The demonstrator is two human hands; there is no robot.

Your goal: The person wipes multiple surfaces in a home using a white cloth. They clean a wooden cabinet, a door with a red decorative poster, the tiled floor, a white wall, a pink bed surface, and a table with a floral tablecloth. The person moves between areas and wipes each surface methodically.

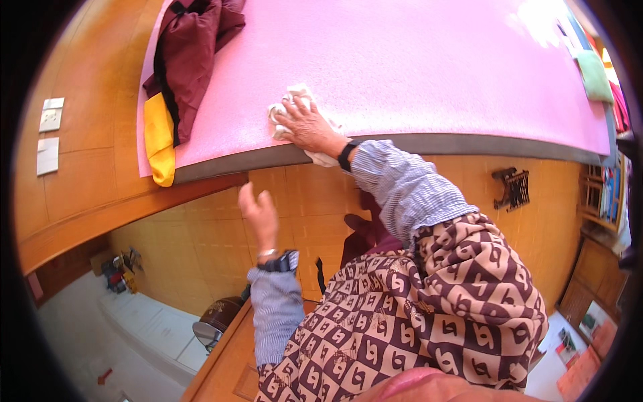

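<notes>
My right hand lies on a crumpled white cloth, fingers spread over it and pressing it onto a pink sheet-like surface near its grey front edge. Part of the cloth hangs over that edge below the wrist. Lower and to the left, my left hand is held in the air above the floor, thumb apart from the fingers and nothing in it. It looks slightly blurred. Both wrists wear black bands, under striped sleeve cuffs.
A maroon garment with black trim and a yellow piece of fabric lie at the pink surface's left end. A folded green cloth is at the far right. On the tiled floor stands a small dark stool. Wall sockets are at left.
</notes>
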